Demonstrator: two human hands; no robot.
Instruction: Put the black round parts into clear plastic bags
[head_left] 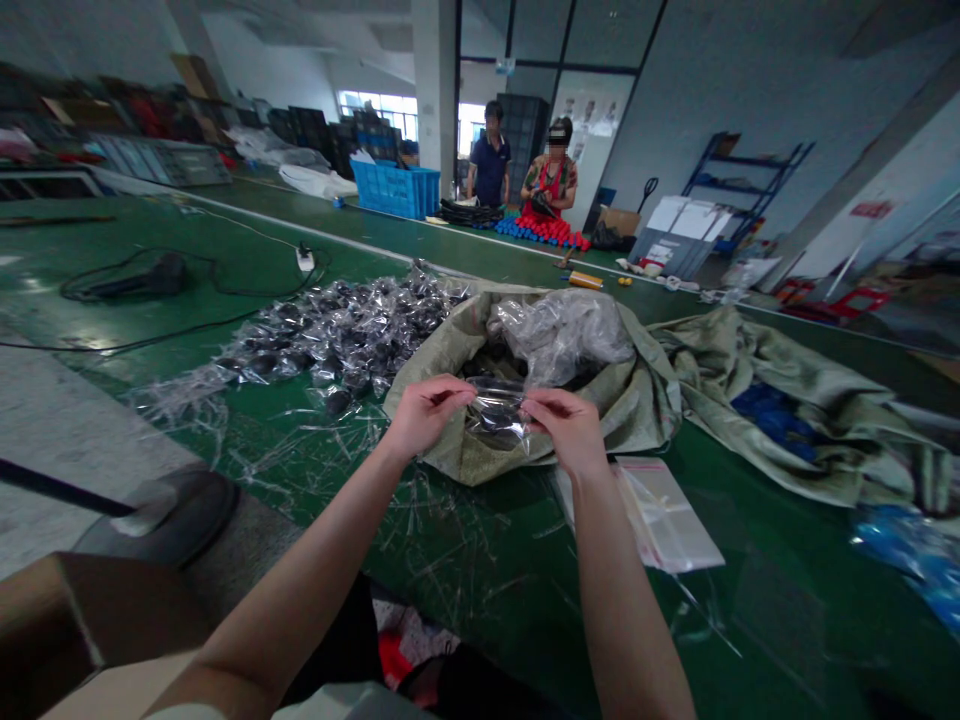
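Between my two hands a clear plastic bag (499,408) with a dark object inside is stretched out. My left hand (427,412) pinches its left edge, and my right hand (564,420) grips the right edge. Just behind it lies an open woven sack (645,390), holding crumpled clear plastic (562,335) and dark items. To the left spreads a heap of dark round pieces (352,330), each in clear wrapping. A stack of flat clear bags (667,515) lies near my right forearm.
Thin plastic strips (450,540) litter the green table. A second woven sack (795,400) lies at the right, by blue plastic-wrapped items (911,560). Across the table stand two people (489,165), a blue crate (395,188) and red and blue pieces (540,230). A cardboard box (127,610) sits at lower left.
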